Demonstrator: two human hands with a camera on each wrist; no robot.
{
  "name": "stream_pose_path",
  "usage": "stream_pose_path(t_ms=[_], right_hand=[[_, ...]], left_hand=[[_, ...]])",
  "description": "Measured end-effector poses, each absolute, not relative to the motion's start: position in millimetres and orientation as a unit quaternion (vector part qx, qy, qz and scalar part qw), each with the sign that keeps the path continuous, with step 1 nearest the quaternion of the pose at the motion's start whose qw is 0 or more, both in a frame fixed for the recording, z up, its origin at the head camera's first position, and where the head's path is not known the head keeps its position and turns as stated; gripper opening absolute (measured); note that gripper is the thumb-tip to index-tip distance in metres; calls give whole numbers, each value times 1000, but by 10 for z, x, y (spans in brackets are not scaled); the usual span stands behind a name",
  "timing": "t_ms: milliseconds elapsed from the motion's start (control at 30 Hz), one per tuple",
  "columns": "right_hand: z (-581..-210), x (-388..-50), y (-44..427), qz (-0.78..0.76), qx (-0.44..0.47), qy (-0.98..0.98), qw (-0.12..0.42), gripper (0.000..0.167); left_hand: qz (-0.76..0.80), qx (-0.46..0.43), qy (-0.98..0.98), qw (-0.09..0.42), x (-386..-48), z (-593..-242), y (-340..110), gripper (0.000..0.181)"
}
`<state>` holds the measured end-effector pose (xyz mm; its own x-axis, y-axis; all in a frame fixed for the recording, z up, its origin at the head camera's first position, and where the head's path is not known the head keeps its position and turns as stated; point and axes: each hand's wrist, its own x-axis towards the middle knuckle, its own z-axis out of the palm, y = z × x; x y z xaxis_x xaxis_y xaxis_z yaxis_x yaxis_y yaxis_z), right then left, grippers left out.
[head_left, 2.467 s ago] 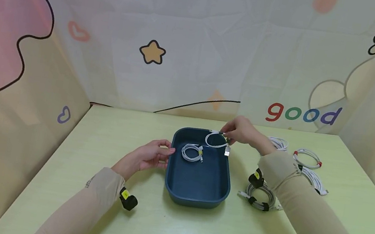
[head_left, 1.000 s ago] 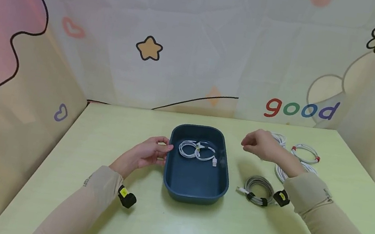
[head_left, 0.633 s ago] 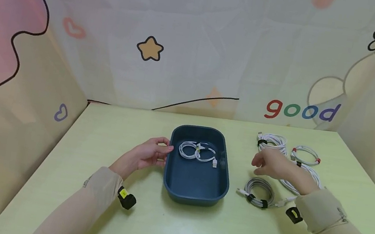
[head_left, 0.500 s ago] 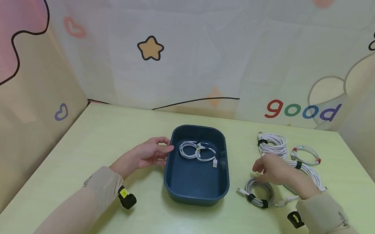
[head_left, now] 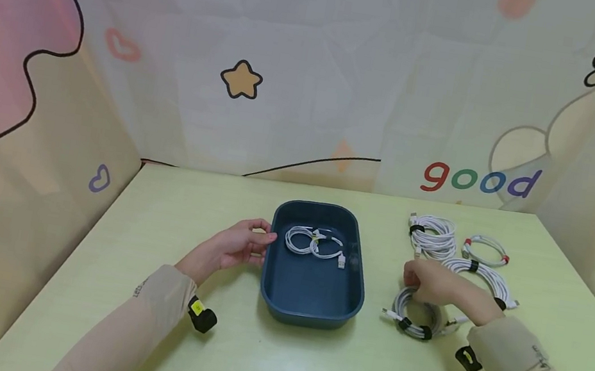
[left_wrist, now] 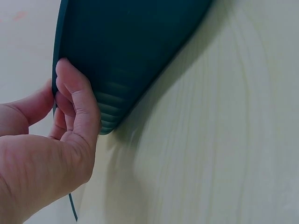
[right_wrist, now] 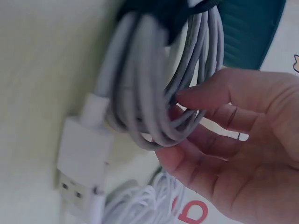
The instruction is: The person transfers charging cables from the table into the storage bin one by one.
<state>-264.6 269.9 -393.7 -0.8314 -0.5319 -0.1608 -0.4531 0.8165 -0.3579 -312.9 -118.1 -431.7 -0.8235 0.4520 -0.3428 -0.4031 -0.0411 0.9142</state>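
Observation:
A deep blue tray (head_left: 308,320) stands mid-table with two coiled white cables (head_left: 299,240) inside, overlapping. My left hand (head_left: 235,244) pinches the tray's left rim between thumb and fingers; the left wrist view shows the hand (left_wrist: 60,135) at the tray wall (left_wrist: 121,42). Right of the tray, my right hand (head_left: 437,281) grips the far side of a coiled grey cable (head_left: 403,324) with black straps. In the right wrist view, thumb and fingers of the hand (right_wrist: 233,135) close round the grey strands (right_wrist: 145,93), with a white USB plug (right_wrist: 84,154) hanging beside them.
Behind and right of my right hand lie a white cable coil (head_left: 437,237) with a black strap, a thin white coil (head_left: 490,240) with red ties, and a larger white coil (head_left: 493,278). A printed cloth (head_left: 313,84) stands behind the table (head_left: 268,369).
The white cable from my right hand now lies in the tray. My right hand has moved right and down and taken hold of the grey coil, which has shifted slightly. My left hand stays on the rim.

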Motion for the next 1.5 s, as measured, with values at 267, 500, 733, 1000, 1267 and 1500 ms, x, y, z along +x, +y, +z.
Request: stream_pose_path(t_ms=[267, 500, 733, 1000, 1267, 1500], right_hand=[[-3707, -2671, 2744, -186, -261, 931, 176, 21], [-3611, -2715, 2841, -220, -246, 920, 211, 13], [-3607, -2755, 2895, -246, -239, 916, 208, 12], [-3539, -2814, 2925, -270, -219, 917, 194, 17], [-3455, -2864, 2904, -270, -209, 923, 175, 21], [-3318, -2884, 2841, -272, -205, 925, 170, 23]], left_hand=[[724, 17, 623, 296, -3125, -4321, -1186, 7], [727, 17, 618, 298, -3119, -4313, -1180, 8], [730, 18, 616, 297, -3108, -4307, -1178, 8], [733, 20, 612, 297, -3108, -4311, -1184, 11], [731, 17, 614, 298, -3110, -4347, -1183, 10], [734, 20, 611, 297, -3108, -4326, -1180, 10]])
